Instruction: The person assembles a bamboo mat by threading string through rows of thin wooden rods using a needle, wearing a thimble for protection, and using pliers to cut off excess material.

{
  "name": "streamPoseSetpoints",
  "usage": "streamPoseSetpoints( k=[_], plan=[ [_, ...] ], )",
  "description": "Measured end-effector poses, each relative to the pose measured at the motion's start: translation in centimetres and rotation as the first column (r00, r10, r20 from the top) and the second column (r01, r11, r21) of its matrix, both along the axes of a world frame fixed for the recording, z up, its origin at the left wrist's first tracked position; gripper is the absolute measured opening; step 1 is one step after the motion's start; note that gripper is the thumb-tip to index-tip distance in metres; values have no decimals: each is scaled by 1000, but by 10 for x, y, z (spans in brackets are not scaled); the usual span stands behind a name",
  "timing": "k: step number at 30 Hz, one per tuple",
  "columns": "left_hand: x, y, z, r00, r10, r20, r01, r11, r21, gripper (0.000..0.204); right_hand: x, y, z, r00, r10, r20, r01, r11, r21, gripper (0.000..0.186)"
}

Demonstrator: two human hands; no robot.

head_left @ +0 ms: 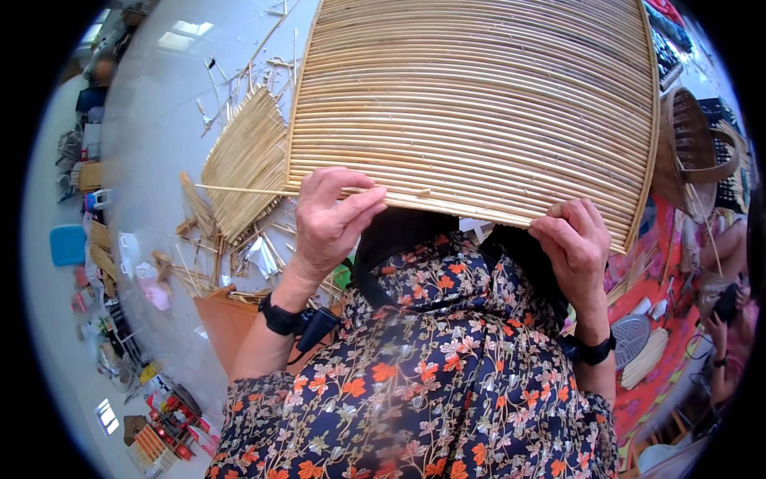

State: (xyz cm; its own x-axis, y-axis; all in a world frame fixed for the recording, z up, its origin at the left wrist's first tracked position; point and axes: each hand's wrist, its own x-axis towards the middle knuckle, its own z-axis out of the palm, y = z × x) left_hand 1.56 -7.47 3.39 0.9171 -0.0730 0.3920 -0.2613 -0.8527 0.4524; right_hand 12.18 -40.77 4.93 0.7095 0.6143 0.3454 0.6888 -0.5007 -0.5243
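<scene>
A large panel (479, 104) of pale yellow plant stalks, laid side by side with a thin border at its sides, spreads out in front of me. My left hand (331, 219) pinches a single stalk (247, 190) at the panel's near edge. One end of that stalk sticks out to the left past the panel. At the near right part of the same edge, my right hand (576, 246) is closed, thumb and fingers gripping the rim. What lies beneath the panel is hidden.
A smaller fan-shaped stalk mat (247, 164) lies on the floor to the left, among loose stalks and scraps. At the right stands a brown wicker basket (685, 152). A red patterned mat (670, 351) holds a grey oval object (632, 342); another person (726, 319) sits beyond.
</scene>
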Motion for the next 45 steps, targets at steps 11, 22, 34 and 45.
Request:
streamPoseSetpoints(
  k=[11, 22, 34, 45],
  plan=[
    [7, -3, -14, 994, -50, -96, 35, 988, -150, 24, 5, -9, -6, 1000, 25, -18, -25, 1000, -10, 16],
    [20, -33, -14, 984, -177, 15, 178, 984, -31, 34, 7, -15, -9, 999, 36, 25, -36, 999, 33, 18],
    [46, -60, -5, 943, -330, 45, 332, 942, -58, 37, 7, -17, -10, 999, 22, 47, -23, 999, 35, 19],
    [59, -92, -8, 897, -418, 142, 425, 905, -22, 18, 1, -22, -8, 1000, 5, 26, -6, 1000, 12, 15]
  ],
)
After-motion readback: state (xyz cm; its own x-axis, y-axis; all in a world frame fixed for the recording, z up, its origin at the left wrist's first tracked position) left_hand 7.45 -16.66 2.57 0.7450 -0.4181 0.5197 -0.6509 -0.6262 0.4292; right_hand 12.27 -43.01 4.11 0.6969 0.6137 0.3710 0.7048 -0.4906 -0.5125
